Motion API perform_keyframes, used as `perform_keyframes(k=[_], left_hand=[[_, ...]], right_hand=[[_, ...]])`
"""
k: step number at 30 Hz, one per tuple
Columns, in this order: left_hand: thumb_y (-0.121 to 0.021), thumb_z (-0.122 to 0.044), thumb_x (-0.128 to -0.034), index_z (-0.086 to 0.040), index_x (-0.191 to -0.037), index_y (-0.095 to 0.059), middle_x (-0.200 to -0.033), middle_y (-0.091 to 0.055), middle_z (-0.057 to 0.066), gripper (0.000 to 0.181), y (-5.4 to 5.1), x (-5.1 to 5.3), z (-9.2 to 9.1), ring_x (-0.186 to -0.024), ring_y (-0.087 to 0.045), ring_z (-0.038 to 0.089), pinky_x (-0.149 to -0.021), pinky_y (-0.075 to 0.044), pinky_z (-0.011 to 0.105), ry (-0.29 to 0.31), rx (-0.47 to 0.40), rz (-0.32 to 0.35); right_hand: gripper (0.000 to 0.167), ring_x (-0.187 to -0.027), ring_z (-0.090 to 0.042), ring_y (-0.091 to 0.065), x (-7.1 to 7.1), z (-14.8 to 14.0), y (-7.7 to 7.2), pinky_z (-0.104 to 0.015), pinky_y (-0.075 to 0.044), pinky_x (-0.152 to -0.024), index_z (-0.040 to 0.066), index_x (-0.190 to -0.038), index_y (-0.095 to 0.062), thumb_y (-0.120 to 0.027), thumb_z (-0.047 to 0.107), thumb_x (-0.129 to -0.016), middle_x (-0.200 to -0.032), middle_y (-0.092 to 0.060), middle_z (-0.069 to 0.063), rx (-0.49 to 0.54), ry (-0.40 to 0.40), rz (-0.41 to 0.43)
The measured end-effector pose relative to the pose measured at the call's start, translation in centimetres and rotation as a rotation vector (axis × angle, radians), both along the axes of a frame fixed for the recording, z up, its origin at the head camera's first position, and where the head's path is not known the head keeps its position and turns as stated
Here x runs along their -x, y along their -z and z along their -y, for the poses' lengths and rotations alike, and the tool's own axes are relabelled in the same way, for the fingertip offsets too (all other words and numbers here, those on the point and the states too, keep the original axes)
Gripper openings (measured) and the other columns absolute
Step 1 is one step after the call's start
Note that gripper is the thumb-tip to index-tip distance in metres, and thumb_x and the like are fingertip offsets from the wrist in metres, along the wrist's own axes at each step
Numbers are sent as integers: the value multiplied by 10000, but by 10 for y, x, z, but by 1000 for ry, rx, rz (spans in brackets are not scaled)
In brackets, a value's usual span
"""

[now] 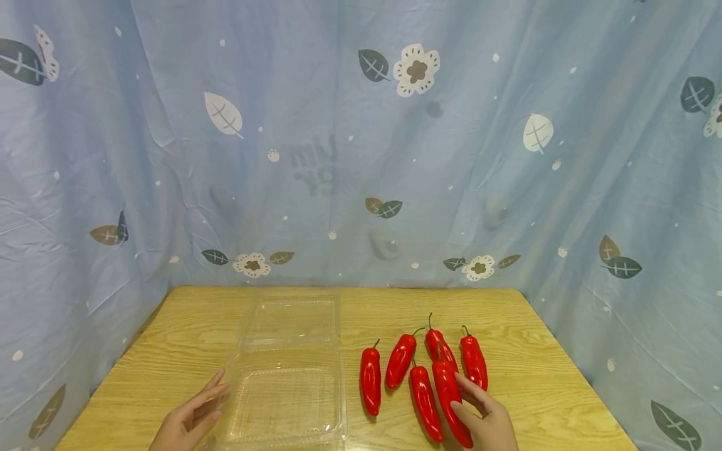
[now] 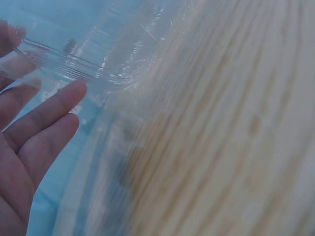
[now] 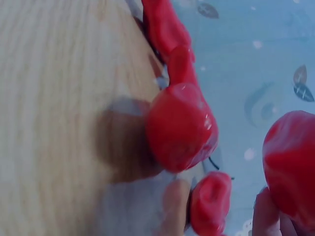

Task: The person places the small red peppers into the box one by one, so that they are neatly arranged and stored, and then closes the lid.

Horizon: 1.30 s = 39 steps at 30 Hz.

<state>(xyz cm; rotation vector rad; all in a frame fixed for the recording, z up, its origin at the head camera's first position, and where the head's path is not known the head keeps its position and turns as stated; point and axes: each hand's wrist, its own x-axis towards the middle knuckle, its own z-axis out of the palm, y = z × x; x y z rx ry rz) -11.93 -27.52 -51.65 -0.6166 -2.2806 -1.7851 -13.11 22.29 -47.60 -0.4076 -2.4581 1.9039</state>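
Observation:
In the head view, several red peppers lie on the right half of the wooden table [image 1: 524, 351]. My right hand [image 1: 487, 423] pinches the nearest pepper [image 1: 448, 398] between thumb and fingers, over the others. The right wrist view shows this pepper [image 3: 293, 167] off the tabletop, fingers [image 3: 268, 214] against it; another pepper [image 3: 179, 128] points at the camera. My left hand [image 1: 188, 416] is beside the left edge of a clear plastic container [image 1: 287, 401], fingers relaxed and apart. Up close, the left hand's fingers [image 2: 54, 115] extend beside the container's clear rim [image 2: 64, 61].
The container's clear lid [image 1: 290, 319] lies folded back behind its base. A leftmost pepper [image 1: 370, 382] lies between the container and the other peppers. A blue patterned curtain [image 1: 338, 156] hangs behind the table and down both sides.

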Motion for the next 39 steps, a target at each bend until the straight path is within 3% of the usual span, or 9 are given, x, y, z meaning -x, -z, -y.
perform_keyframes(k=[4,14,23,33,39], left_hand=[[-489,74,-940,197,-1307,-393,-1441,-316,-304,399,-2,-1,-1,-1133,-527,-85,-854,-502,109,-4,5,18],[-503,67,-936,186,-1300,-417,-1433,-317,-309,393,-4,-2,-2,-1112,-541,-78,-827,-505,98,-45,52,-4],[-517,63,-931,177,-1299,-429,-1435,-309,-300,396,-5,-3,-3,-1099,-545,-79,-805,-514,103,-79,93,-29],[-521,80,-921,182,-1290,-432,-1438,-312,-295,393,-5,-2,-4,-1100,-542,-83,-807,-509,94,-79,96,-56],[-505,85,-927,198,-1301,-404,-1442,-314,-291,403,-6,-2,-4,-1115,-541,-73,-827,-508,101,-35,49,-33]], right_hand=[[600,-1100,-139,-576,4,5,-7,-222,-544,-809,83,-1365,-521,-738,245,-829,-1315,-569,-148,-29,-22,-39],[515,-1079,-27,-569,20,30,-28,-187,-537,-820,112,-1319,-574,-731,169,-832,-1321,-578,-104,35,-100,-164],[487,-1034,22,-579,32,49,-35,-195,-546,-800,49,-1299,-579,-714,81,-833,-1297,-592,-138,81,-182,-294],[473,-1040,-25,-592,39,67,-41,-222,-566,-762,16,-1293,-575,-693,19,-835,-1303,-576,-172,155,-261,-329],[452,-1084,-78,-589,44,77,-42,-231,-565,-782,79,-1289,-594,-698,84,-850,-1305,-590,-104,140,-307,-321]])
